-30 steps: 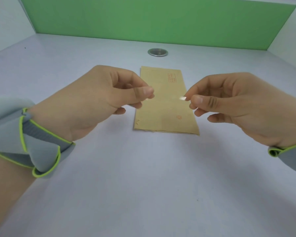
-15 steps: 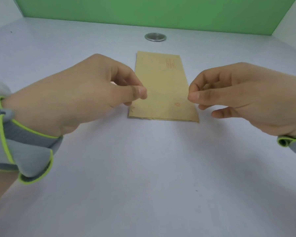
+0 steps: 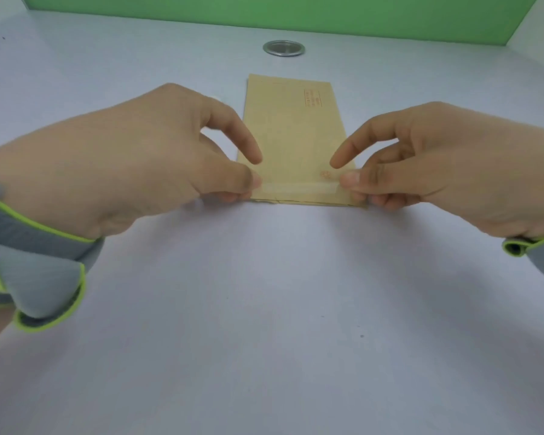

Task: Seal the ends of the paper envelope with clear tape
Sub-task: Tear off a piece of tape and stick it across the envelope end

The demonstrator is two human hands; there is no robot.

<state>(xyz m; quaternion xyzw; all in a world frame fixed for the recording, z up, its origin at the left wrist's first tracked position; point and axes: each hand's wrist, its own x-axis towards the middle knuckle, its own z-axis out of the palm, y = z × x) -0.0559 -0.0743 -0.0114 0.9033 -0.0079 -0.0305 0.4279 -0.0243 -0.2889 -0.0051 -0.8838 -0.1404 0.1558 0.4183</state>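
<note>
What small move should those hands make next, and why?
Probably press the tape strip down onto the envelope: the left hand and right hand pinch its ends, stretching it across the near edge, not yet smoothed flat.

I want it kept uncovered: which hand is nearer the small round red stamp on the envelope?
Right. The right hand has its thumb just right of the red stamp; the left hand pinches the tape at the left edge of the envelope.
</note>
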